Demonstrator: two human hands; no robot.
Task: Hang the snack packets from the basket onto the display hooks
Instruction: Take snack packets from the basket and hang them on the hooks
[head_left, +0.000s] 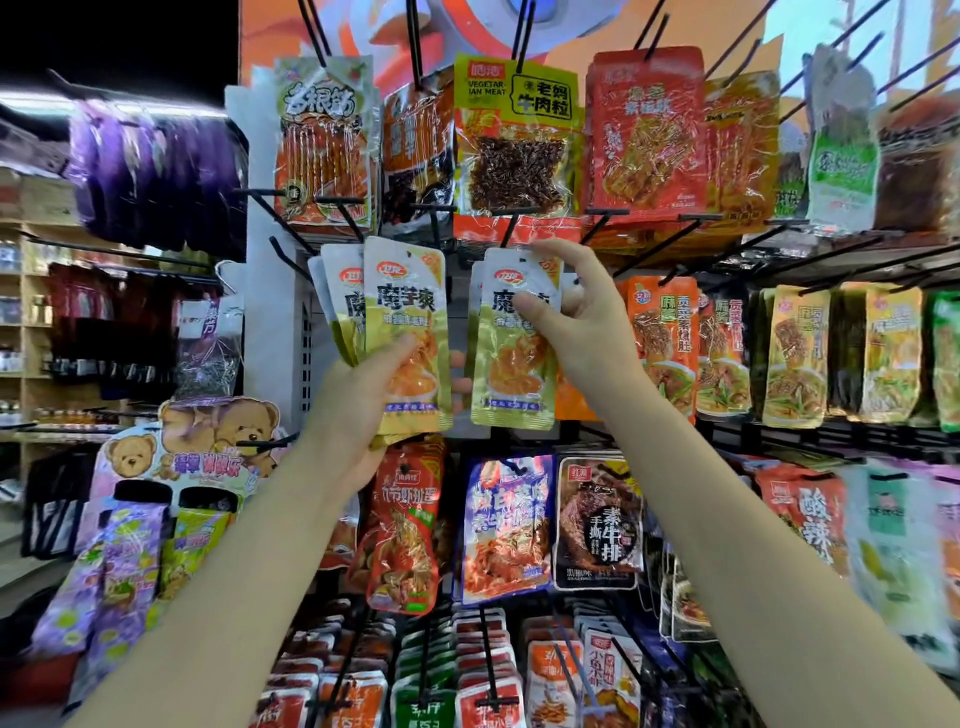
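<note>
My left hand (358, 410) grips a small fanned stack of yellow-and-white snack packets (405, 332) by their lower part, held up in front of the rack. My right hand (571, 312) pinches the top of another yellow-and-white packet (511, 364), thumb on its front and fingers raised at its upper edge. That packet hangs just under a black display hook (511, 228) in the middle row. I cannot tell whether its hole is on the hook. No basket is in view.
The rack is crowded with hanging packets: orange and red ones above (644, 135), yellow noodle packets to the right (795, 358), red, blue and black ones below (506, 530). Bare black hooks (283, 218) jut out at the left. A bear-printed display (208, 441) stands at lower left.
</note>
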